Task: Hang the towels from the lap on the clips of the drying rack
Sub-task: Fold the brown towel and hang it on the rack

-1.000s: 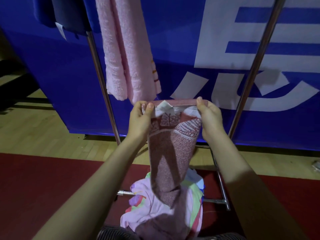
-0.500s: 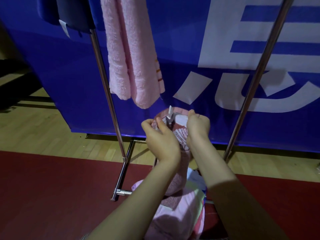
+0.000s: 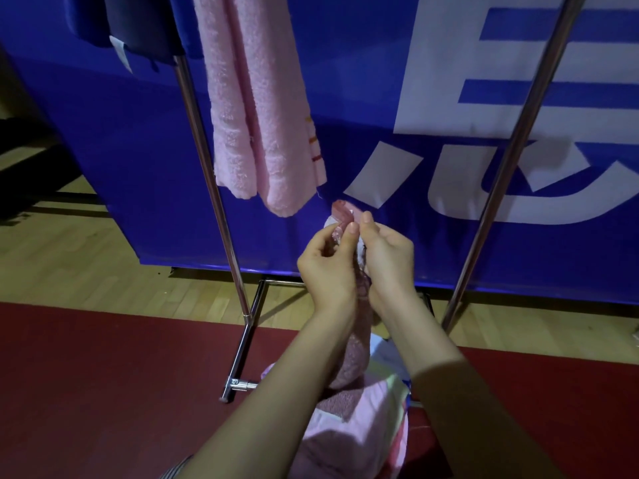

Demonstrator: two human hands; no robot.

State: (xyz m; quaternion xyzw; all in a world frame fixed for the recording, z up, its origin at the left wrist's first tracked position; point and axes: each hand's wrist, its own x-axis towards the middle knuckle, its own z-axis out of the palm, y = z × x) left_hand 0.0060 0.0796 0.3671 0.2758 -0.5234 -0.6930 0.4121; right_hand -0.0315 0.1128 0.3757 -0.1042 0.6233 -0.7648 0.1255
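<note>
My left hand (image 3: 326,267) and my right hand (image 3: 387,257) are close together and both pinch the bunched top edge of a dusty-pink patterned towel (image 3: 352,361). Its body hangs down between my wrists toward my lap. More towels (image 3: 359,430), pale pink with coloured stripes, lie piled on my lap. A light pink towel (image 3: 256,108) hangs folded from the top of the drying rack, just up and left of my hands. The rack's clips are out of view above the frame.
The rack's left chrome pole (image 3: 207,174) and right chrome pole (image 3: 511,160) slant up on either side of my hands. Dark garments (image 3: 138,25) hang at the top left. A blue banner (image 3: 345,98) stands behind; wood floor and red mat lie below.
My hands moved together from holding the towel's top edge spread wide to gathering it into a bunch. The view shifted slightly so the hanging pink towel sits lower and nearer.
</note>
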